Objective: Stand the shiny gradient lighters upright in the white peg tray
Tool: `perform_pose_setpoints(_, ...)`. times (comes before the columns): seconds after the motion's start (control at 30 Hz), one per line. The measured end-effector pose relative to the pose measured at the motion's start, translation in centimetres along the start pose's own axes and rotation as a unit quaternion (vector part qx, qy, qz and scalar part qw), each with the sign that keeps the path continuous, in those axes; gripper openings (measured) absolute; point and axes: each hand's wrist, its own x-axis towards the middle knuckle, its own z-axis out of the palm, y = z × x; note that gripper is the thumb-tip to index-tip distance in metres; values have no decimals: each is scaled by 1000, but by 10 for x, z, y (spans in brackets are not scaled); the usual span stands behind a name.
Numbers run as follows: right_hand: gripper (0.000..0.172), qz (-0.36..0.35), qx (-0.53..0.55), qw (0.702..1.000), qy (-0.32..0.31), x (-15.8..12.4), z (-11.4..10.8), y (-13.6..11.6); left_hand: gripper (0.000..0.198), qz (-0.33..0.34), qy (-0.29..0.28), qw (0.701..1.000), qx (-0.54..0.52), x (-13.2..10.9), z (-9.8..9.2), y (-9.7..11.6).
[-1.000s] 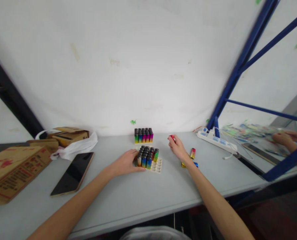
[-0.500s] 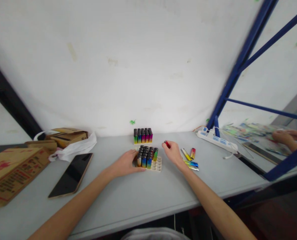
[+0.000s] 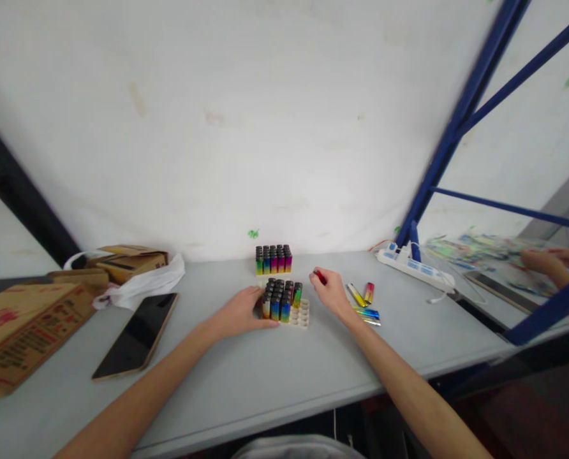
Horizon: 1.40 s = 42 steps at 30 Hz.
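Several shiny lighters with black tops (image 3: 275,308) stand upright in a cream holder (image 3: 303,313) with round sockets, whose right part shows bare sockets. My left hand (image 3: 240,312) is curved round the holder's left side, thumb along the near edge and fingers behind. To the right of the holder, my right hand (image 3: 330,288) pinches a red lighter (image 3: 319,276) above the table, its lower part covered by the fingers. Loose metallic-coloured lighters (image 3: 369,293) lie beside that hand, in yellow, red and blue. Farther back, a second full block of lighters (image 3: 273,260) stands near the wall.
On the left lie a dark phone (image 3: 136,336), a white plastic bag (image 3: 145,288) and cardboard boxes (image 3: 30,331). A power strip (image 3: 416,268) and blue metal frame (image 3: 437,172) are on the right. Beyond the frame, another person's hands (image 3: 547,261) work over a pile of small items.
Almost nothing differs. My right hand, with the red lighter in it, has shifted very slightly; my left hand stays at the holder.
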Motion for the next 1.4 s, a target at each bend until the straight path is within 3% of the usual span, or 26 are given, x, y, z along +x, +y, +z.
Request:
perform_pose_setpoints(0.13, 45, -11, 15, 1000, 1, -3, -5, -2, 74, 5, 4, 1000, 5, 0, 1, -2)
perform_pose_setpoints(0.23, 41, -18, 59, 996, -56, -4, -11, -4, 72, 1, -1, 1000, 1, 1, 2, -2)
perform_pose_setpoints(0.47, 45, -137, -7, 987, -80, -4, -26, -16, 75, 0, -13, 1000, 12, 1, 2, -3)
perform_pose_setpoints(0.6, 42, -113, 6, 982, -153, -9, -27, -16, 73, -2, -17, 1000, 7, 1, 2, -2)
perform_pose_setpoints(0.73, 26, -103, 28, 975, -197, -13, -23, -11, 74, -9, -13, 1000, 0, 2, 2, 0)
perform_pose_setpoints(1.13, 23, -113, 15, 974, -194, -12, -23, -9, 74, -6, -8, 1000, -5, 1, 2, 0)
perform_pose_setpoints(1.4, 33, -76, 73, 967, -233, -13, -23, -8, 79, -11, -19, 1000, 20, 1, 5, -5)
